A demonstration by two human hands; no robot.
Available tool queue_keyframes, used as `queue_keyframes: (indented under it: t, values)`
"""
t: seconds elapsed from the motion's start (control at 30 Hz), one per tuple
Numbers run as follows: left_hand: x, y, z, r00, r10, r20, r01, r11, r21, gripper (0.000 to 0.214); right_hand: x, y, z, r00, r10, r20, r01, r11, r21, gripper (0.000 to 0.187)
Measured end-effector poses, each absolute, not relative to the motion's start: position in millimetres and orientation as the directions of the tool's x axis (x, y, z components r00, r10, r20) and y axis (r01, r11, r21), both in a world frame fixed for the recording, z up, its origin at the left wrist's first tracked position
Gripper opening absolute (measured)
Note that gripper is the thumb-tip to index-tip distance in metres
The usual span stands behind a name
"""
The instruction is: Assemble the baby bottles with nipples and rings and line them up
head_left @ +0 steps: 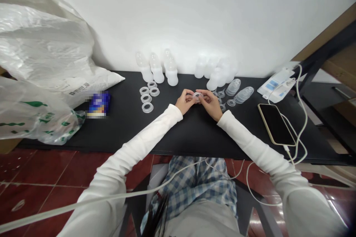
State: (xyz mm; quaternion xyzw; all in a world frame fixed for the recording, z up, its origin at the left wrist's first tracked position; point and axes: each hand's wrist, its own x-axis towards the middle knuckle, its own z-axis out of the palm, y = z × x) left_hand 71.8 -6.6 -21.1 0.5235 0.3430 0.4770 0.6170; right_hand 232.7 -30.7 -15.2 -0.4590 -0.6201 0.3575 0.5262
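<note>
My left hand and my right hand meet over the black table, fingers pinched on a small clear plastic ring held between them. Several loose white rings lie to the left of my hands. Small clear nipples lie just right of my right hand. Along the wall stand capped translucent bottles on the left and a group of bare white bottles on the right.
Stacked clear caps lie on their sides right of the nipples. A phone with a white cable and a white charger box lie at the right. Large plastic bags and a blue packet fill the left.
</note>
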Motion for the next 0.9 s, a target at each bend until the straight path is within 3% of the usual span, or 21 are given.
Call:
queue_keyframes:
  t: [0.17,0.4,0.9]
  values:
    - [72,-8,-19,0.225,0.973,0.042,-0.133,-0.012,0.991,0.035,229,-33,-11,-0.084,0.965,0.250,0.068,0.256,-0.964,0.048]
    - [73,-18,-6,0.188,0.980,0.059,-0.026,-0.055,0.998,0.026,223,-33,-13,-0.046,0.968,0.248,0.069,0.251,-0.966,0.046]
    - [76,-15,-12,0.194,0.980,0.033,-0.100,-0.014,0.995,0.036,218,-33,-12,0.045,0.976,0.215,0.117,0.209,-0.971,0.049]
